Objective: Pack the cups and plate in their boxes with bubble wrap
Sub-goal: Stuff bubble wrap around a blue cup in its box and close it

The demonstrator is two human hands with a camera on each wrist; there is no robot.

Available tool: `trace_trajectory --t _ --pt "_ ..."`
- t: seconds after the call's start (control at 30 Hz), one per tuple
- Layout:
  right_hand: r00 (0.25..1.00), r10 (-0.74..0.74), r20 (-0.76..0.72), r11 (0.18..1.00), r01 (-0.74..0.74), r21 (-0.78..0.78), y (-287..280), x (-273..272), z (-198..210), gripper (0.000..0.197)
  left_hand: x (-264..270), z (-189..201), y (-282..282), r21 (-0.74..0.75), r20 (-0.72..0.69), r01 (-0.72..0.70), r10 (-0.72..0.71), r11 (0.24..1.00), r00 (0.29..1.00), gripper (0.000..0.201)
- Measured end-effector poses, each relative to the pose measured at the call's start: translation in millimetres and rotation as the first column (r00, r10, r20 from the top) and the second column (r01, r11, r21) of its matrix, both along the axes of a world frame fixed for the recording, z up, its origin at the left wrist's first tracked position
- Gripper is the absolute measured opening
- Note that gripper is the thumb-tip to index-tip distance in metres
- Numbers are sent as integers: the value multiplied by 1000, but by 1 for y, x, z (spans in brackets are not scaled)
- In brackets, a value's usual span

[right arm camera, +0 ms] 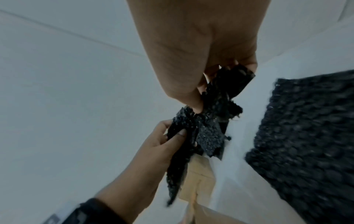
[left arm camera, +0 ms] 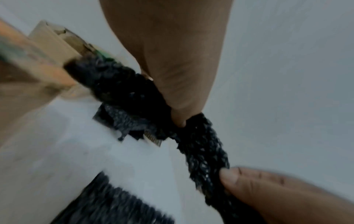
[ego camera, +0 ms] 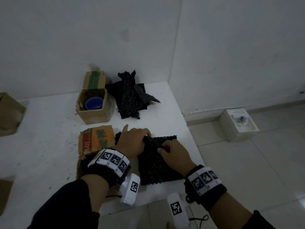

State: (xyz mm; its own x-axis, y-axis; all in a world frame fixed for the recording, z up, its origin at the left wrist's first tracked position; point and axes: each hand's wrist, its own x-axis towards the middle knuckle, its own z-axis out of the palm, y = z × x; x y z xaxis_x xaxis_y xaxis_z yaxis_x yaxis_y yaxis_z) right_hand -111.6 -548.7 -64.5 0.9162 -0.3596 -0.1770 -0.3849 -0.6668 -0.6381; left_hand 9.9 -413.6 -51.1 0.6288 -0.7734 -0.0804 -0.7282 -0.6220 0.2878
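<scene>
A blue cup (ego camera: 93, 103) stands inside an open cardboard box (ego camera: 92, 115) at the back of the white table (ego camera: 49, 138). In front of it is a second box with an orange and red flap (ego camera: 96, 141). My left hand (ego camera: 146, 137) and right hand (ego camera: 160, 149) both pinch a bunched piece of black bubble wrap (ego camera: 154, 141) between them. In the left wrist view my left hand (left arm camera: 180, 119) holds the bubble wrap (left arm camera: 203, 151) by one end. The right wrist view shows my right hand (right arm camera: 199, 109) holding the bubble wrap (right arm camera: 201, 128) by the other end. A flat black sheet (ego camera: 158, 169) lies under my hands. No plate is in view.
A loose heap of black bubble wrap (ego camera: 130, 96) lies beside the cup's box. More cardboard (ego camera: 9, 113) sits at the left edge of the head view. The table's right edge (ego camera: 189, 129) drops to a tiled floor, where a white box (ego camera: 239, 124) stands near the wall.
</scene>
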Motion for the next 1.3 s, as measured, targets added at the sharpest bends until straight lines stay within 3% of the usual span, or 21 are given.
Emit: trace_trajectory --t 0.1,0.23,0.4,0.57,0.7,0.83,0.87,1.0,1.13,1.17,1.2,1.3 --pt "982 -81 173 996 72 57 -7 10 25 18 15 36 8 -315 -23 -21 15 949 1000 23" --pt "913 -133 385 980 62 190 6 24 57 13 29 85 33 -496 -60 13 -49 868 997 25" --pt "881 -9 472 988 -66 142 44 42 75 18 38 108 92 -470 -35 -7 -11 883 999 34" --pt "873 88 479 995 -99 -3 88 53 64 23 27 85 150 -324 -94 -196 174 925 980 29" --pt "883 191 429 981 -164 -100 122 56 43 24 15 52 186 -185 -130 -245 223 952 966 29" --pt "876 345 337 920 -244 -307 149 57 28 14 -4 23 199 -113 -156 -283 265 952 952 37" --pt "883 396 253 882 -290 -370 155 58 26 9 -8 17 200 -109 -158 -291 272 951 949 40" --pt "877 480 -11 705 -393 -590 166 67 8 22 -21 4 197 -115 -87 -329 320 937 943 47" --pt "841 530 -105 546 -434 -716 183 63 -2 10 -25 -7 199 -227 -37 -322 323 919 946 45" --pt "835 524 -169 533 -476 -699 188 62 -1 7 -26 -11 200 -261 -53 -321 319 910 946 45" --pt "828 487 -279 548 -538 -641 193 60 1 17 -27 -15 201 -289 -80 -326 316 900 945 45" --pt "837 413 -360 689 -545 -478 196 60 1 38 -29 -28 204 -317 -183 -356 311 879 933 50"
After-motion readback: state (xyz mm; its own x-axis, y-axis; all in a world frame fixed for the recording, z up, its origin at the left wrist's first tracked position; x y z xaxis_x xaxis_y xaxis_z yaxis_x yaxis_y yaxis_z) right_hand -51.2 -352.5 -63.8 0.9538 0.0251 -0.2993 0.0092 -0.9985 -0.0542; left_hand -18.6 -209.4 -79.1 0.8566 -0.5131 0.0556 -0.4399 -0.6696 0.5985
